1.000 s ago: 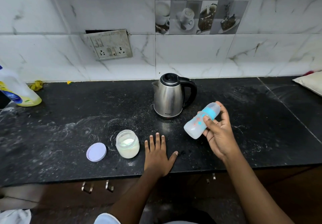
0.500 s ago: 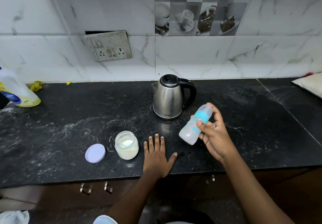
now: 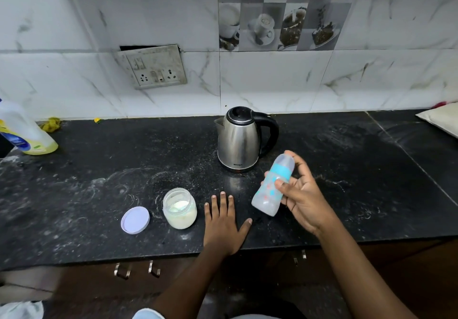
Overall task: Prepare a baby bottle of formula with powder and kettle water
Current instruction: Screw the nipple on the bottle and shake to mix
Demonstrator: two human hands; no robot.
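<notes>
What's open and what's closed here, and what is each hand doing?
Baby bottle: capped, tilted, held up.
Powder jar: open, upright.
Jar lid: off, lying beside the jar.
Kettle: lid shut, standing upright.
Left hand: flat on the counter.
Right hand: gripping the bottle.

The kettle (image 3: 239, 142) has a body of brushed steel, shiny, with soft reflections. Its handle (image 3: 271, 130) is glossy black plastic. The counter (image 3: 124, 157) is black polished stone, glossy but covered with pale dusty smears and ring marks. The bottle (image 3: 269, 192) is cloudy, half-clear plastic with a matt look, and its ring (image 3: 281, 171) is smooth opaque plastic. The jar (image 3: 179, 215) is clear and smooth; if it is glass or plastic I cannot tell. The powder (image 3: 180, 205) inside looks fine and matt. The lid (image 3: 135, 220) is matt plastic. The wall (image 3: 272, 80) is glossy tile with marble veins. The socket plate (image 3: 155, 67) is plastic, dull and dirty. The cupboard handles (image 3: 122, 271) are shiny metal on dark wood.
</notes>
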